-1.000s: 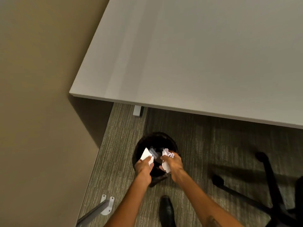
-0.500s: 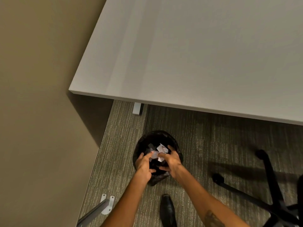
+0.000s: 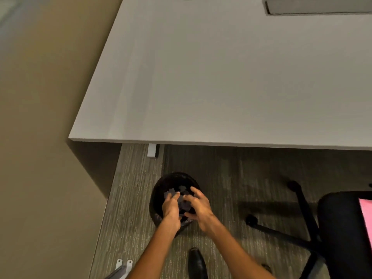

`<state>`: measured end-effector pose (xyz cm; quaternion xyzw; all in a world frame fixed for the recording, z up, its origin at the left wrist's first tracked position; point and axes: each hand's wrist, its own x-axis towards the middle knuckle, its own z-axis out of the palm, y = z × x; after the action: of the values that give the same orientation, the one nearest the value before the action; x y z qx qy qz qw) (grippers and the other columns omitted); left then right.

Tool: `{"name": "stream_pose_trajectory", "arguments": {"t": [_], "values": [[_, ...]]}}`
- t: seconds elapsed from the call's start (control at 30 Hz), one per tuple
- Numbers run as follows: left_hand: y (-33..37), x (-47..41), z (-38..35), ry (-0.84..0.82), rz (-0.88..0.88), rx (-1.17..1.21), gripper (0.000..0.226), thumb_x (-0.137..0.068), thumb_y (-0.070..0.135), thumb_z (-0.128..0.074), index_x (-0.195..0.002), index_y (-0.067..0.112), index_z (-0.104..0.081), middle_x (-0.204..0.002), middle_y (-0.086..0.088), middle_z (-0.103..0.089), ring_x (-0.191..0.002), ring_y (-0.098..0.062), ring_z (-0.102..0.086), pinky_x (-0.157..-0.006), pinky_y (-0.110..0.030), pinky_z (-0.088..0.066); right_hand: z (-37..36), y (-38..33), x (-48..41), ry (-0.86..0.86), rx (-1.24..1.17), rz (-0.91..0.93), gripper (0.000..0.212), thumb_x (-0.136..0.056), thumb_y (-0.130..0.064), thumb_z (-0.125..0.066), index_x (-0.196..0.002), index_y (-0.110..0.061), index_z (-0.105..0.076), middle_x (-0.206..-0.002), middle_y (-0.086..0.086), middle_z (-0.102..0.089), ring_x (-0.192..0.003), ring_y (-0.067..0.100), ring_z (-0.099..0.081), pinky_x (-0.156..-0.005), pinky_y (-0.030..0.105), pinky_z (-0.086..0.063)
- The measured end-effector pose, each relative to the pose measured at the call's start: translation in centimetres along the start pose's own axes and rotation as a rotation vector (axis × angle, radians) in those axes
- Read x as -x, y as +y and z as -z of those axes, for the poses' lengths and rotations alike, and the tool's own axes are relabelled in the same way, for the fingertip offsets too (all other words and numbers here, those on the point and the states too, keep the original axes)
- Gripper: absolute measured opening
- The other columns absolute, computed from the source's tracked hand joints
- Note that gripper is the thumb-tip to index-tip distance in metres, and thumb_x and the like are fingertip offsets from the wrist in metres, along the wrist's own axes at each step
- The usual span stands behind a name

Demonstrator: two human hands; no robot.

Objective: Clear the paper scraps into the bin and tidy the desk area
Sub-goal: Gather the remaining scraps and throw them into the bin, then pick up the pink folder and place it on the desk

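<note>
A round black bin stands on the carpet just in front of the desk's near edge. Several paper scraps lie dim and greyish inside it. My left hand hovers over the bin's mouth with fingers extended and nothing in it. My right hand is beside it over the bin's right side, fingers spread apart and empty. The grey desk fills the upper view, and no paper shows on its visible top.
A black office chair with a wheeled base stands at the right. A tan wall runs along the left. My black shoe is on the carpet below the bin. A cable slot is set in the desk's far side.
Both hands held white paper scraps over the bin a second ago. They let go, the scraps dropped into the bin, and the fingers are now spread. The view shifted, showing more of the chair.
</note>
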<state>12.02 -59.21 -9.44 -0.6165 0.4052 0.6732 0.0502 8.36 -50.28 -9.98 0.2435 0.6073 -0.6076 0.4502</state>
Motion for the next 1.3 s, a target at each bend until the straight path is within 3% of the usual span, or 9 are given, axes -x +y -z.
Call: {"name": "stream_pose_trajectory", "arguments": {"t": [0.07,0.1,0.2,0.47,0.67,0.8,1.13,1.23,1.3], "values": [[-0.7,1.4,-1.3,-0.004,-0.031,-0.019,0.044,-0.100,0.027,-0.056,-0.143,0.023,-0.051,-0.139,-0.014,-0.056,-0.120,-0.033,-0.054,-0.088,-0.043,-0.045,1.6,-0.4,1.6,0.015,0.072,0.073,0.050,-0.088,-0.021,-0.071,-0.134,-0.036,-0.058,-0.110,-0.015,-0.067,-0.101,0.008,-0.066,-0.076,0.033,-0.058],[-1.2,2.2,-2.1,-0.006,-0.044,-0.029,0.043,-0.100,0.027,-0.056,-0.142,0.022,-0.052,-0.137,-0.015,-0.057,-0.119,-0.033,-0.055,-0.088,-0.043,-0.047,2.5,-0.7,2.4,0.027,0.126,0.121,0.052,-0.090,-0.019,-0.071,-0.138,-0.032,-0.056,-0.120,-0.012,-0.067,-0.108,0.009,-0.065,-0.085,0.034,-0.058],[-2.5,3.9,-4.1,-0.033,-0.071,-0.068,0.048,-0.099,0.027,-0.058,-0.145,0.018,-0.050,-0.142,-0.017,-0.055,-0.129,-0.036,-0.052,-0.107,-0.052,-0.044,5.4,-1.7,4.7,0.037,0.300,0.229,0.057,-0.093,-0.017,-0.069,-0.146,-0.023,-0.049,-0.149,0.001,-0.052,-0.135,0.015,-0.049,-0.110,0.026,-0.041],[-7.4,12.5,-14.3,-0.127,-0.126,-0.158,0.050,-0.100,0.024,-0.057,-0.147,0.014,-0.047,-0.151,-0.009,-0.049,-0.138,-0.027,-0.045,-0.116,-0.047,-0.036,18.8,-5.5,12.2,0.140,0.485,0.409,0.061,-0.095,-0.025,-0.065,-0.151,-0.028,-0.041,-0.156,-0.002,-0.043,-0.143,0.011,-0.038,-0.109,0.018,-0.028],[-13.9,19.5,-22.5,-0.203,-0.103,-0.253,0.047,-0.099,0.029,-0.058,-0.144,0.018,-0.049,-0.146,-0.010,-0.053,-0.134,-0.028,-0.050,-0.115,-0.047,-0.038,31.9,-6.6,16.7,0.285,0.486,0.430,0.063,-0.096,-0.020,-0.066,-0.152,-0.023,-0.039,-0.157,0.002,-0.041,-0.145,0.015,-0.036,-0.117,0.028,-0.027],[-18.6,23.5,-27.9,-0.274,-0.076,-0.294,0.043,-0.099,0.024,-0.057,-0.141,0.016,-0.053,-0.142,-0.011,-0.056,-0.131,-0.028,-0.051,-0.114,-0.048,-0.039,40.9,-5.5,19.3,0.416,0.466,0.410,0.065,-0.094,-0.015,-0.067,-0.153,-0.020,-0.039,-0.157,0.002,-0.041,-0.145,0.017,-0.037,-0.115,0.024,-0.023],[-27.1,30.3,-36.7,-0.335,-0.057,-0.361,0.043,-0.100,0.018,-0.057,-0.142,0.010,-0.051,-0.144,-0.014,-0.054,-0.134,-0.030,-0.050,-0.115,-0.047,-0.039,56.3,-0.7,22.9,0.579,0.357,0.305,0.069,-0.096,-0.028,-0.065,-0.154,-0.036,-0.030,-0.162,-0.002,-0.031,-0.149,0.022,-0.028,-0.119,0.042,-0.020],[-29.1,31.1,-37.8,-0.348,-0.056,-0.402,0.042,-0.100,0.020,-0.058,-0.141,0.015,-0.052,-0.140,-0.010,-0.056,-0.121,-0.025,-0.056,-0.107,-0.040,-0.044,58.9,0.5,23.5,0.581,0.334,0.298,0.071,-0.096,-0.026,-0.066,-0.156,-0.032,-0.028,-0.163,0.000,-0.029,-0.149,0.021,-0.027,-0.120,0.044,-0.020],[-30.5,31.7,-38.5,-0.355,-0.074,-0.431,0.028,-0.100,0.020,-0.056,-0.127,0.020,-0.061,-0.127,-0.007,-0.063,-0.099,-0.017,-0.061,-0.087,-0.031,-0.049,60.6,1.2,23.8,0.581,0.295,0.305,0.071,-0.096,-0.021,-0.065,-0.157,-0.027,-0.028,-0.161,0.001,-0.032,-0.146,0.019,-0.031,-0.119,0.038,-0.021]]}}
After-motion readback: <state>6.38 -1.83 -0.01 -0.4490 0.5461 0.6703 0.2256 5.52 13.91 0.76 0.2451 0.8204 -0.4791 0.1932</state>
